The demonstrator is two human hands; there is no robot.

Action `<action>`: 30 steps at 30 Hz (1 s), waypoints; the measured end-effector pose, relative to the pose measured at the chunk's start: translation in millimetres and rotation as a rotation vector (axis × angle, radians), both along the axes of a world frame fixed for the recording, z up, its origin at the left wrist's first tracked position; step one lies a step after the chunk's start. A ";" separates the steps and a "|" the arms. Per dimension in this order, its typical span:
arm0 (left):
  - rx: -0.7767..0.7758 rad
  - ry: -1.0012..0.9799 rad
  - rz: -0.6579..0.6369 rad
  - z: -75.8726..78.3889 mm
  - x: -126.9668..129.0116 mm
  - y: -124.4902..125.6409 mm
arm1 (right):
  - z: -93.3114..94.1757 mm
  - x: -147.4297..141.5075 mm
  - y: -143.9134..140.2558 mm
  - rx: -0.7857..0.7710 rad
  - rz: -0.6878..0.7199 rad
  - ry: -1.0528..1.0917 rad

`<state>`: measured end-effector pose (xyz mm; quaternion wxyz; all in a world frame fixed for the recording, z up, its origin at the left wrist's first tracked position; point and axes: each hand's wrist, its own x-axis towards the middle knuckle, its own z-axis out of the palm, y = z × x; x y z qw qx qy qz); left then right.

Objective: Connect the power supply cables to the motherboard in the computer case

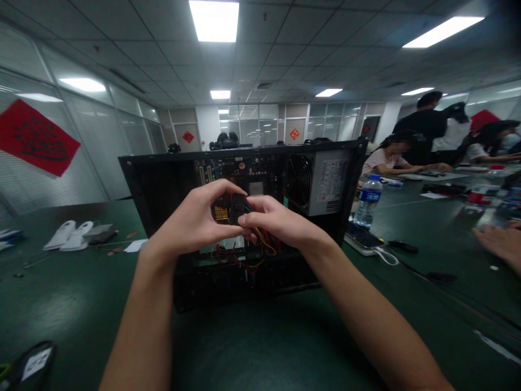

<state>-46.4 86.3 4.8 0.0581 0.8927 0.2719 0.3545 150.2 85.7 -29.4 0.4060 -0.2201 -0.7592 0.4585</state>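
Both hands, the left hand [195,220] and the right hand [277,220], pinched one small black part [237,209] with bent fingers, right over the open computer case [154,184] on the green table [61,293].

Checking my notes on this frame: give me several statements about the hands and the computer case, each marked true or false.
1. Both hands, left hand and right hand, pinch a small black connector. True.
2. The computer case is closed. False: its side is open, showing the motherboard.
3. A water bottle stands right of the case. True.
4. The table is bright red. False: it is dark green.
5. The fan lies on the table. False: it sits inside the case.
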 end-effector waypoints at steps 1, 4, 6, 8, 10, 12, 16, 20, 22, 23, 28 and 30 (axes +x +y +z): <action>0.000 0.004 0.001 0.1 -0.1 0.0 | 0.3 0.2 -0.5 -0.004 0.002 0.000; -0.004 0.007 -0.006 0.3 -1.3 0.4 | 1.0 -0.6 -1.9 -0.005 0.001 0.000; -0.004 0.008 -0.009 0.4 -2.4 0.8 | 0.5 -2.2 -1.8 0.004 -0.006 -0.006; -0.001 0.009 -0.005 0.5 -3.1 0.9 | -1.2 -3.9 -0.1 0.004 -0.007 -0.007; 0.007 0.017 0.003 0.8 -3.3 0.4 | -3.6 -4.5 2.9 -0.004 0.012 0.005; 0.012 0.027 0.006 1.2 -3.0 -0.4 | -6.0 -3.9 6.0 -0.011 0.045 0.021; 0.002 0.033 0.006 1.9 -2.1 -2.1 | -7.8 -1.3 8.1 -0.019 0.071 0.036; -0.007 0.034 -0.002 1.9 -2.0 -2.4 | -6.5 -0.4 6.0 -0.035 0.080 0.035; -0.007 0.032 0.002 1.8 -2.2 -2.1 | -6.0 -0.8 5.2 -0.040 0.083 0.034; -0.006 0.032 0.003 1.8 -2.2 -1.9 | -5.9 -1.2 5.0 -0.044 0.085 0.036; 0.005 0.027 0.004 2.3 -1.4 -3.6 | -6.5 -4.5 5.8 -0.051 0.120 0.076; 0.012 0.025 0.000 2.8 -0.4 -5.6 | -6.7 -5.3 6.0 -0.052 0.140 0.090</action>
